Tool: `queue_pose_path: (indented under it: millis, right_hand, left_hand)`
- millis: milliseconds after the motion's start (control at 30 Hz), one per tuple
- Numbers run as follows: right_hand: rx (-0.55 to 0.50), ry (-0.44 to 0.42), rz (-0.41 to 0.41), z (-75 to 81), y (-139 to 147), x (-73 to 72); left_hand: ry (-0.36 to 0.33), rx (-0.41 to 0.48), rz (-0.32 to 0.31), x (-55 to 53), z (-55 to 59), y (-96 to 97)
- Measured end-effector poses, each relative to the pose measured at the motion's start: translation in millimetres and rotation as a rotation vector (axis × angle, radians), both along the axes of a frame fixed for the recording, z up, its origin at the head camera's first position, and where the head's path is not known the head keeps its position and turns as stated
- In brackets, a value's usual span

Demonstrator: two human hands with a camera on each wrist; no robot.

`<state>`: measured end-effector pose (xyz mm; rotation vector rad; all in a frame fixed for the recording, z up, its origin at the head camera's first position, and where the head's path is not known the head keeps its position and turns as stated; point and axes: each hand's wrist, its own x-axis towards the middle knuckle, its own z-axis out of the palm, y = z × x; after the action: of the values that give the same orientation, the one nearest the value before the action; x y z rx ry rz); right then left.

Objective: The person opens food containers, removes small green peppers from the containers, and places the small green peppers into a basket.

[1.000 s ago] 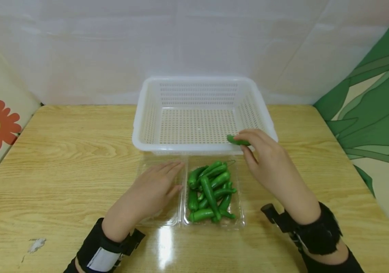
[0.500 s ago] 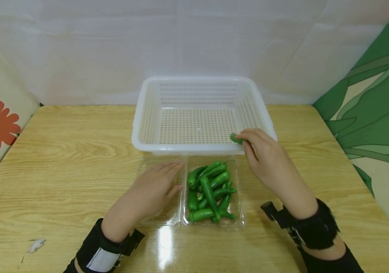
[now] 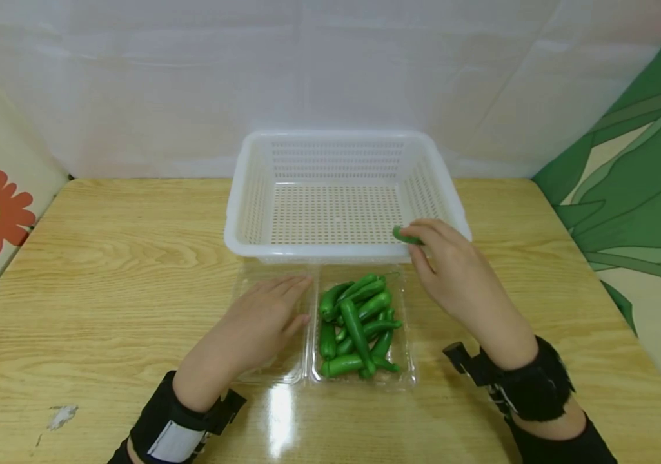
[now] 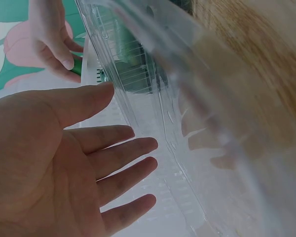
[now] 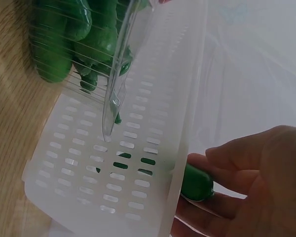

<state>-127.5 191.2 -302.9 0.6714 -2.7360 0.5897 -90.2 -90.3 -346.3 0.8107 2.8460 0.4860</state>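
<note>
In the head view my right hand pinches a green chili pepper between thumb and fingers at the front right rim of a white slotted plastic basket. One rounded pepper end shows by the fingertips in the right wrist view, and green shows through the wall slots below. My left hand, fingers straight and palm down, lies over the left half of a clear hinged plastic box. Several green peppers are heaped in its right half.
The wooden table has a worn pale patch at the front left. A white sheet hangs close behind the basket. Patterned panels flank the table on both sides.
My right hand has stayed at the basket rim, with the pepper shifting slightly right and tilting a little in the fingers. The left hand has not moved.
</note>
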Motion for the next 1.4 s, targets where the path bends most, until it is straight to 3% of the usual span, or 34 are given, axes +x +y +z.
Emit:
queue_pose_path:
  millis: [433,700,967,1200,1400]
  right_hand:
    - [0.011,0.012,0.008,-1.2,1,0.4]
    - [-0.014,0.086,0.039,-1.0,-2,3.1]
    - [-0.070,0.193,0.123,-3.1,-6,4.5]
    - [-0.124,0.308,0.270,-3.1,-11,5.1]
    - [-0.116,0.260,0.353,-3.6,-13,6.2]
  left_hand:
    - [-0.007,-0.009,0.005,-0.3,0.8,0.3]
    - [0.003,-0.002,0.000,-0.7,-0.3,0.0]
    - [0.000,-0.007,0.001,-0.2,0.0,0.1]
    - [0.005,-0.006,0.000,-0.3,0.0,0.2]
    - [0.003,-0.005,0.001,-0.1,-0.3,0.0]
